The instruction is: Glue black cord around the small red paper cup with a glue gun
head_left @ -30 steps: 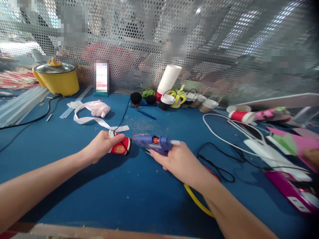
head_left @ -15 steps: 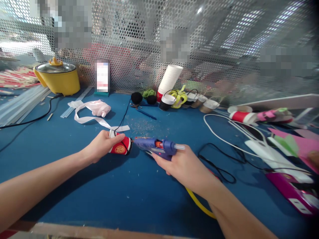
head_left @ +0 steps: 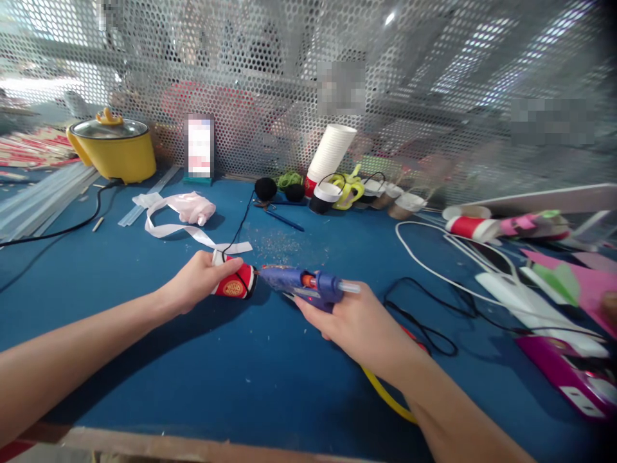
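Two hands meet at the middle of the blue table point(head_left: 270, 379). Our left hand point(head_left: 200, 283) wraps a small red paper cup point(head_left: 234, 283) lying on its side, steadying it for gluing. Our right hand point(head_left: 359, 321) grips a purple plastic glue gun point(head_left: 301, 284), its nozzle touching the cup's base. A satin ribbon point(head_left: 180, 228) lies far left.

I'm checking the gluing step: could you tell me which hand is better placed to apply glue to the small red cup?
The right hand, probably: it already grips the blue glue gun, whose nozzle points at the red cup. The left hand is occupied holding that cup on its side on the blue table.
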Motion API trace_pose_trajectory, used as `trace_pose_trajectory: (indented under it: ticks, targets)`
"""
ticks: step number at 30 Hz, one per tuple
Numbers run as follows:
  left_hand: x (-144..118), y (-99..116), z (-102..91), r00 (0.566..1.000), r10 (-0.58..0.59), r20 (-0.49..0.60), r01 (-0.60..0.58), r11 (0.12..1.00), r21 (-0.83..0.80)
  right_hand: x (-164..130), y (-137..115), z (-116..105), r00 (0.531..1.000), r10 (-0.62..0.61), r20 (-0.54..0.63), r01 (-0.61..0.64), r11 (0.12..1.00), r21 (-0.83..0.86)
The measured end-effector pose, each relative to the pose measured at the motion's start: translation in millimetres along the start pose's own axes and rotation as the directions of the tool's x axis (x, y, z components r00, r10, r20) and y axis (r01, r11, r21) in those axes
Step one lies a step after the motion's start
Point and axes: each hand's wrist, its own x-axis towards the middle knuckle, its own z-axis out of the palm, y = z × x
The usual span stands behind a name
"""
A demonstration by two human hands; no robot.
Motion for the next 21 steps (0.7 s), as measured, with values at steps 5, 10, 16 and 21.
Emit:
trace_pose_trajectory:
  ticks: [5,10,16,21]
  targets:
    - [2.7,-4.1,-0.5,1.000,0.029,-0.007,-0.029,1.000,-0.010,-2.7,1.7,0.2,1.000,-0.020,-0.002,0.020,1.000,-0.005]
    - [2.4,-3.2,-0.2,1.000,0.013,-0.001,-0.013,1.000,-0.015,-3.9,-5.6,-3.9,0.999,-0.041,0.016,0.042,0.999,-0.016]
    - [3.1,-4.7,-0.9,1.000,0.010,0.006,-0.010,1.000,-0.020,-7.1,-8.2,-7.1,0.994,-0.094,0.048,0.096,0.994,-0.055]
    - [3.0,-4.5,-1.6,1.000,0.007,-0.009,-0.007,1.000,-0.001,-9.3,-4.0,-4.7,0.987,-0.156,0.041,0.159,0.984,-0.081]
